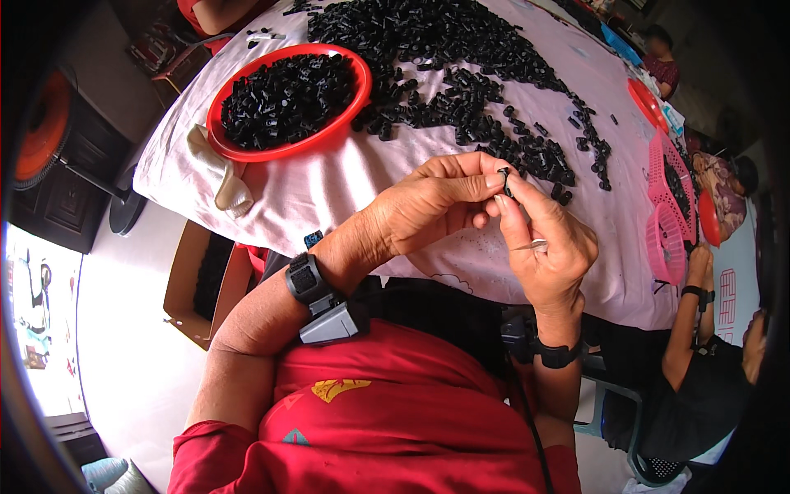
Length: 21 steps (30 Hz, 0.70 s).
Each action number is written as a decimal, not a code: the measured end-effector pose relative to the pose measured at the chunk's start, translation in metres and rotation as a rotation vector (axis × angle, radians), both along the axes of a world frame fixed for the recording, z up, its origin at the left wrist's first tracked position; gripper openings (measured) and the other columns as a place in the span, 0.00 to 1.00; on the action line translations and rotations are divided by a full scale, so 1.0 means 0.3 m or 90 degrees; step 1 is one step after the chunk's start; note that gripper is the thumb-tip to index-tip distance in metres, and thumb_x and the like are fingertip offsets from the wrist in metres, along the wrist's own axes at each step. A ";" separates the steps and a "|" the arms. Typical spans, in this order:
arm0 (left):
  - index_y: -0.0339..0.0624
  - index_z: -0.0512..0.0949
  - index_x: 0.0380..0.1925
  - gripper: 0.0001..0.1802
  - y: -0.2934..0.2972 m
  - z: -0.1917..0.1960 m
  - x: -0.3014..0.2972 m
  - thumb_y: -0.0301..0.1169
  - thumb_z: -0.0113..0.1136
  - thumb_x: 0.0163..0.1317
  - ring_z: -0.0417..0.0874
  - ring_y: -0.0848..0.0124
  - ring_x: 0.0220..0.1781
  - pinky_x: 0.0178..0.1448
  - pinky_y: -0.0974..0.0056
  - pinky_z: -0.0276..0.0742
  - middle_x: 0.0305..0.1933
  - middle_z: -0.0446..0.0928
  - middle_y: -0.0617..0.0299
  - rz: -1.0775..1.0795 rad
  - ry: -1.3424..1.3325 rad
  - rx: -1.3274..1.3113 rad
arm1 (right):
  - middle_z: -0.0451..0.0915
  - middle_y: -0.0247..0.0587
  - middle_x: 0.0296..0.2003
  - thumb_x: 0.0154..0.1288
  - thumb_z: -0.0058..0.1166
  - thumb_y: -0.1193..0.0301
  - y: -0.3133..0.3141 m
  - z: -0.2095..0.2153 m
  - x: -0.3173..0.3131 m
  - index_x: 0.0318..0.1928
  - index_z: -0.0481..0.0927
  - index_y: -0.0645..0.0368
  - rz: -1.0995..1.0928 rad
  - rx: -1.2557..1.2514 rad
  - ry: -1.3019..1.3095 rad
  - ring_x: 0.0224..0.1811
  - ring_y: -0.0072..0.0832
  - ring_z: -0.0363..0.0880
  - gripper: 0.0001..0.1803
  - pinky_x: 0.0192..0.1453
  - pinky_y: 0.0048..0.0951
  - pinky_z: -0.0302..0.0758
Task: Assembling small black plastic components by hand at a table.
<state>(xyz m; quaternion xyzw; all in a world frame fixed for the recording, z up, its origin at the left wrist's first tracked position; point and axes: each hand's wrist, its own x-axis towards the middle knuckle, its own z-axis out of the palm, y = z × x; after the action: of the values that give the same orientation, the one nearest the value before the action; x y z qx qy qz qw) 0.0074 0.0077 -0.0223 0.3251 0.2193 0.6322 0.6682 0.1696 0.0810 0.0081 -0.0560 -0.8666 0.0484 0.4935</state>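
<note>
In front of my chest, above the cloth-covered table, both hands meet at a small black plastic part (pixel 505 183). My left hand (pixel 432 198) pinches it between thumb and forefinger. From the other side, my right hand (pixel 553 239) has its thumb and forefinger closed at the same part. A thin, pale pointed tool (pixel 531 244) sticks out from the curled fingers of my right hand; most of it is hidden. Beyond my hands lies a spread of similar black parts (pixel 461 99), loose on the pinkish cloth (pixel 605 239).
A red basin (pixel 359 111) heaped with black parts stands at the far left, beside a pale glove-like cloth (pixel 218 177). Pink baskets (pixel 663 239) line the right edge, near other people. Below the table at left are a cardboard box (pixel 185 309) and a fan (pixel 41 128).
</note>
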 end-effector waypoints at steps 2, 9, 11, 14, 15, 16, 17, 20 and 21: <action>0.42 0.76 0.49 0.13 -0.002 0.001 0.003 0.34 0.56 0.69 0.77 0.79 0.42 0.48 0.72 0.73 0.42 0.78 0.68 0.011 0.002 -0.013 | 0.85 0.40 0.29 0.56 0.66 0.79 0.000 -0.005 0.009 0.43 0.83 0.61 -0.021 0.018 -0.019 0.25 0.25 0.83 0.13 0.28 0.24 0.77; 0.40 0.76 0.50 0.14 -0.001 -0.011 -0.010 0.34 0.56 0.68 0.77 0.77 0.45 0.51 0.69 0.74 0.43 0.78 0.68 -0.017 -0.035 -0.006 | 0.77 0.29 0.18 0.54 0.69 0.76 -0.036 0.006 0.008 0.32 0.79 0.60 0.005 -0.119 -0.006 0.17 0.17 0.71 0.10 0.21 0.19 0.66; 0.39 0.75 0.50 0.14 -0.003 0.003 -0.009 0.34 0.56 0.68 0.77 0.77 0.45 0.52 0.68 0.74 0.44 0.77 0.67 -0.032 -0.046 0.007 | 0.72 0.26 0.16 0.54 0.70 0.73 -0.030 -0.005 0.008 0.31 0.77 0.60 0.012 -0.174 0.009 0.16 0.12 0.64 0.12 0.19 0.17 0.59; 0.38 0.75 0.51 0.15 -0.009 0.019 -0.003 0.34 0.55 0.69 0.77 0.76 0.46 0.55 0.67 0.74 0.45 0.77 0.66 -0.035 -0.029 0.007 | 0.77 0.36 0.19 0.51 0.73 0.61 -0.020 -0.008 0.016 0.28 0.74 0.60 -0.044 -0.274 -0.042 0.18 0.24 0.76 0.21 0.21 0.25 0.69; 0.38 0.75 0.51 0.15 -0.006 0.015 -0.003 0.34 0.55 0.69 0.77 0.76 0.46 0.54 0.67 0.74 0.46 0.76 0.66 -0.036 -0.014 0.000 | 0.77 0.36 0.19 0.51 0.73 0.61 -0.018 -0.003 0.015 0.28 0.74 0.60 -0.044 -0.274 -0.043 0.18 0.24 0.76 0.21 0.21 0.25 0.69; 0.38 0.75 0.51 0.15 -0.005 0.012 -0.002 0.34 0.55 0.69 0.77 0.76 0.47 0.54 0.67 0.74 0.47 0.76 0.66 -0.037 0.002 -0.008 | 0.77 0.37 0.20 0.51 0.72 0.56 -0.017 0.005 0.014 0.29 0.74 0.60 -0.049 -0.271 -0.064 0.20 0.27 0.77 0.23 0.22 0.27 0.70; 0.38 0.75 0.51 0.15 -0.006 0.012 -0.001 0.34 0.55 0.69 0.77 0.76 0.47 0.54 0.67 0.74 0.47 0.76 0.66 -0.037 0.001 -0.009 | 0.78 0.38 0.20 0.51 0.70 0.51 -0.017 0.008 0.015 0.29 0.74 0.60 -0.054 -0.268 -0.085 0.21 0.30 0.78 0.26 0.23 0.29 0.71; 0.39 0.75 0.51 0.15 -0.012 0.014 -0.003 0.34 0.55 0.69 0.76 0.78 0.44 0.52 0.69 0.74 0.46 0.76 0.66 -0.049 0.009 -0.002 | 0.78 0.41 0.21 0.50 0.67 0.44 -0.011 0.002 0.019 0.29 0.74 0.60 -0.106 -0.283 -0.146 0.22 0.36 0.79 0.30 0.24 0.32 0.72; 0.39 0.75 0.51 0.15 -0.013 0.010 -0.005 0.33 0.55 0.69 0.76 0.79 0.42 0.49 0.69 0.73 0.45 0.76 0.67 -0.057 0.018 0.005 | 0.78 0.41 0.21 0.50 0.67 0.44 -0.010 -0.001 0.017 0.29 0.74 0.60 -0.105 -0.284 -0.146 0.22 0.36 0.79 0.30 0.24 0.32 0.72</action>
<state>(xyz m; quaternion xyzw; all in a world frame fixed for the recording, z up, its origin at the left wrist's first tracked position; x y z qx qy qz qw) 0.0060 0.0039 -0.0194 0.3461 0.2113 0.5979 0.6914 0.1747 0.0779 0.0079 -0.2390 -0.8773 0.1910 0.3699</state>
